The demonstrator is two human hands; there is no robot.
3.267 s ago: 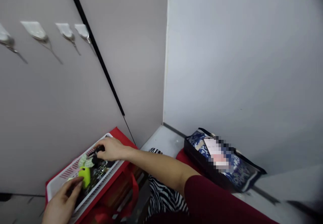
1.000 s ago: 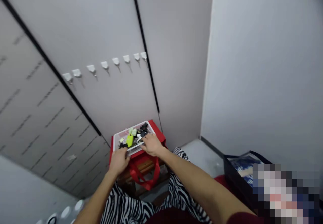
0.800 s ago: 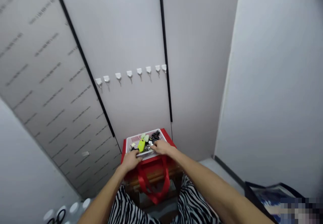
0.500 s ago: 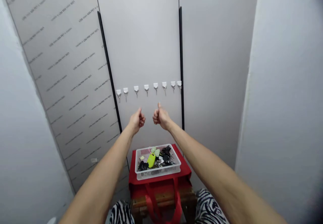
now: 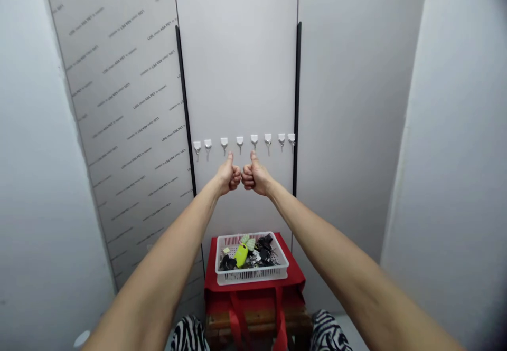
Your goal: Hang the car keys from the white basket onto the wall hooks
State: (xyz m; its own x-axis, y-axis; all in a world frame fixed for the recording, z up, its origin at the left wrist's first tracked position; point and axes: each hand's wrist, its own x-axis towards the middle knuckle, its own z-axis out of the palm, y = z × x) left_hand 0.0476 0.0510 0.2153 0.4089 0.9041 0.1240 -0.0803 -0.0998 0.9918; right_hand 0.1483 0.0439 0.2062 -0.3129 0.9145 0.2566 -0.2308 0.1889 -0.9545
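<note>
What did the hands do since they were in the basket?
Both hands let go of the white basket and rose: the left hand and right hand now make empty thumbs-up fists, knuckles together, just under the row of hooks. The basket with its lime-green piece stayed on the red bag.

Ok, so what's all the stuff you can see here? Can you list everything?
Hooks: eight, white, in a row on the middle wall panel.
Black strips: two, black, upright on either side of that panel.
Basket: one, white, on the red bag.
Lime green thing: one, in the basket among small dark bits too small to tell.
Red bag: one, red, on the stool, handles hanging in front.
Stool: one, brown wood, under the bag.
Zebra-print trousers: black and white, bottom edge.
Left hand: fist, thumb up, just below the hooks.
Right hand: fist, thumb up, knuckles against the left hand.
</note>
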